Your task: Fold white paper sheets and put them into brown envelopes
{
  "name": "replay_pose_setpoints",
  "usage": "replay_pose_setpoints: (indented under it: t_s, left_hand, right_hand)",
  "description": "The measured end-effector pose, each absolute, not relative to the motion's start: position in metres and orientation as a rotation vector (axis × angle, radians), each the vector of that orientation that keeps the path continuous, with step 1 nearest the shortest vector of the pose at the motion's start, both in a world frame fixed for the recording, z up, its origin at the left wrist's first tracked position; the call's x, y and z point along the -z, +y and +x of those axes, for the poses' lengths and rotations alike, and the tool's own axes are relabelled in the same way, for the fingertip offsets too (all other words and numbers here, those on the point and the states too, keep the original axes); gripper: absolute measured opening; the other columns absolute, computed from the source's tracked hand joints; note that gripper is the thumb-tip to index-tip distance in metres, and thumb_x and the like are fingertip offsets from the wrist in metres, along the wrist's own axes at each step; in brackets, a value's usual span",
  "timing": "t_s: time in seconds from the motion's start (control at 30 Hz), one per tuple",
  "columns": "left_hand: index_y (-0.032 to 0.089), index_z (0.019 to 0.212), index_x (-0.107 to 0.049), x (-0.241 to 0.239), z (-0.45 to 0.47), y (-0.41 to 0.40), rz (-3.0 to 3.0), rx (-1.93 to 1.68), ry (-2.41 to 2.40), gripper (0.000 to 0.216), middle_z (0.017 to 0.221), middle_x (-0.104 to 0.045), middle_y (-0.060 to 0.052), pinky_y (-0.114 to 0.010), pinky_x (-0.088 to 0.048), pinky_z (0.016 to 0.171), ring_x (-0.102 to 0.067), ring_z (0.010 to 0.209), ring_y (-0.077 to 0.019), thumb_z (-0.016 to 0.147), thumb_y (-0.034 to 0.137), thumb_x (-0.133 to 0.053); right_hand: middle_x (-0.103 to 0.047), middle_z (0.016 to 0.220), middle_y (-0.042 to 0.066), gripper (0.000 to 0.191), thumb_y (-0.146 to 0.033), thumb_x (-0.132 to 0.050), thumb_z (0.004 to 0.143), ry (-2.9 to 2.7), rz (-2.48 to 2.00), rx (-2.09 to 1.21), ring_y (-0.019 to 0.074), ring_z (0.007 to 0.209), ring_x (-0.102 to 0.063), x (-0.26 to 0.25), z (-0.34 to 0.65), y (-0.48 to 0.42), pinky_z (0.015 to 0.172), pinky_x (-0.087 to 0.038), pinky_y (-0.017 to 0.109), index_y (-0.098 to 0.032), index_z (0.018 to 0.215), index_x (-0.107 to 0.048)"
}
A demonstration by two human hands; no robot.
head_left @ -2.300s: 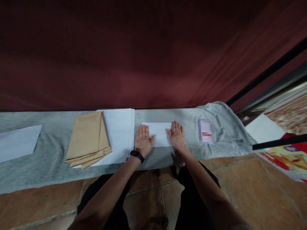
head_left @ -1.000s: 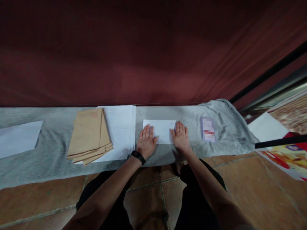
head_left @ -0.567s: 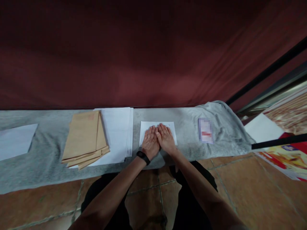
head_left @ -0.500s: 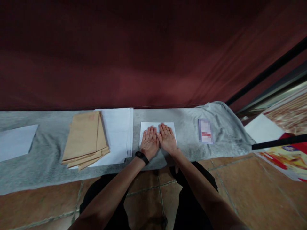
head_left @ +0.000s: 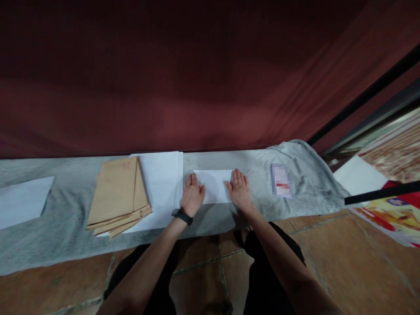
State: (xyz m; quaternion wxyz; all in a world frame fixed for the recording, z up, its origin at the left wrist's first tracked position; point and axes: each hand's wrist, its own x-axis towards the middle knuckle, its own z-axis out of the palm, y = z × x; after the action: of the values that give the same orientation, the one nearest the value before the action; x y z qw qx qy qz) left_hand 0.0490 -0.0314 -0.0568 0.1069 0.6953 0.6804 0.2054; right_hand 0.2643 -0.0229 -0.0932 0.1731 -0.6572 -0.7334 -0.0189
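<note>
A small white sheet of paper, perhaps folded, lies flat on the grey cloth in front of me. At its left edge rests my left hand, palm down with the thumb out over the paper and a dark band on the wrist. Along the right edge lies my right hand, its fingers stretched forward and its thumb on the paper. Neither hand grips anything. Some of the paper's side edges are hidden under the fingers.
Left of my hands, brown envelopes overlap a stack of white paper. Another white sheet lies at far left. A blurred purple-white packet sits to the right. A dark red curtain hangs behind the cloth-covered surface.
My hands have slid apart, from side by side on the middle of the paper to its left and right edges. The paper's middle now shows.
</note>
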Motion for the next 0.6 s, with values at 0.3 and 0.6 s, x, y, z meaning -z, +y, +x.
replay_pose_setpoints:
  t_s: [0.3,0.6]
  left_hand:
    - [0.008,0.134,-0.051,0.037,0.037,-0.020,1.812,-0.518,2.035,0.054,0.111,-0.068,-0.019,-0.040,-0.051,0.089,-0.067,0.104,-0.0309,0.085,0.033,-0.058]
    - [0.020,0.072,-0.064,0.038,0.020,-0.004,1.328,-0.719,1.753,0.016,0.063,-0.066,-0.001,-0.027,-0.044,0.059,-0.067,0.071,-0.0220,0.069,0.034,-0.071]
  right_hand:
    - [-0.037,0.155,0.025,0.067,-0.048,-0.033,0.104,-2.073,-1.888,0.045,0.0347,0.145,-0.034,0.091,0.263,-0.023,0.119,-0.023,0.055,-0.001,0.151,-0.035]
    - [-0.036,0.158,0.018,0.058,-0.042,-0.034,0.104,-2.240,-1.644,-0.047,0.0303,0.148,-0.031,0.078,0.243,-0.043,0.121,-0.020,0.054,-0.010,0.152,-0.036]
